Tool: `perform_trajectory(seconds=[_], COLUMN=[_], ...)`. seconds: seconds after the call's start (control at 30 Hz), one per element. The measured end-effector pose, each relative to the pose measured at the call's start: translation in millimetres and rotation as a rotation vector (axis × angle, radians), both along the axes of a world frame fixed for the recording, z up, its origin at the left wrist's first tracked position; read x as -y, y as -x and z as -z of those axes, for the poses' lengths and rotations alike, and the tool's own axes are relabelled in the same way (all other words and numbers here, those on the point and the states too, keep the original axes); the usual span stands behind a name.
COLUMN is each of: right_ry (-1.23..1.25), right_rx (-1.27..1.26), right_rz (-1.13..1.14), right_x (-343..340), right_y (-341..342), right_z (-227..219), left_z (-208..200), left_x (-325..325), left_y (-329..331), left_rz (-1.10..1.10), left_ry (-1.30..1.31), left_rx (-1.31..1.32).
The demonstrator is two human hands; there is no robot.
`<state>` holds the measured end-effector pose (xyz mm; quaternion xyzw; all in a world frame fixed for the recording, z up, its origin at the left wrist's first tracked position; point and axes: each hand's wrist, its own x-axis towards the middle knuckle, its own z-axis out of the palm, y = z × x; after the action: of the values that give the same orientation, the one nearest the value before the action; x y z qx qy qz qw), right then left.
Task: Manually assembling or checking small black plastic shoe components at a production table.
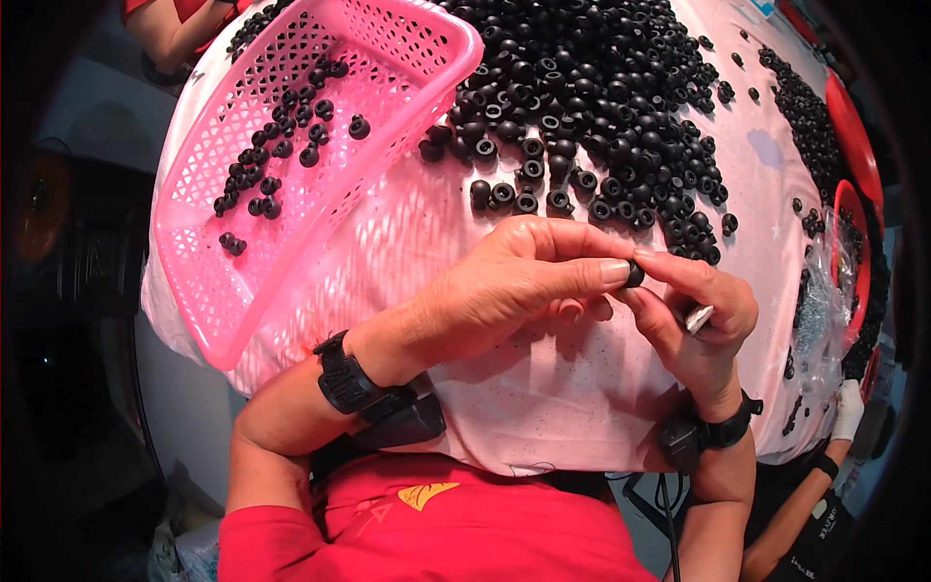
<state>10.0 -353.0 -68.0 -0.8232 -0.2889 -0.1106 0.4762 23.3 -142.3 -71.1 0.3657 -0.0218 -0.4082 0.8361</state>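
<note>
Black pieces (621, 107) on pink tablecloth (543, 407), dim room (87, 107)

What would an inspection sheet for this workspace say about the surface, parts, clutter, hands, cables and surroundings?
Surface: pale pink cloth, sprinkled with small dark specks.
Parts: a large pile of black pieces; more lie loosely in a pink basket.
Clutter: crumpled clear plastic and red trays along the right side.
Hands: the left hand and right hand pinch one black piece between their fingers; the right also holds a small whitish object, kind unclear.
Cables: a thin black cable hangs below the right wrist.
Surroundings: another person's bare arm at upper left; another's white-gloved hand at lower right.
</note>
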Motion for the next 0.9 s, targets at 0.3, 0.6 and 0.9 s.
perform_trajectory(seconds=[0.3,0.6,0.9], right_ry=[0.097,0.013,-0.058], right_rx=[0.275,-0.093,0.017], right_rz=[-0.027,0.102,-0.058], right_x=[-1.4,-4.1,-5.0], right_y=[-3.7,6.9,6.8], right_z=[-2.6,-7.9,-2.6], left_z=[-2.3,-1.4,-3.7], left_x=[3.1,0.9,-3.8], left_y=[3.5,4.2,16.4], left_rz=[-0.075,-0.054,-0.065], left_ry=[-0.061,-0.059,-0.171], left_rx=[-0.025,0.026,0.2])
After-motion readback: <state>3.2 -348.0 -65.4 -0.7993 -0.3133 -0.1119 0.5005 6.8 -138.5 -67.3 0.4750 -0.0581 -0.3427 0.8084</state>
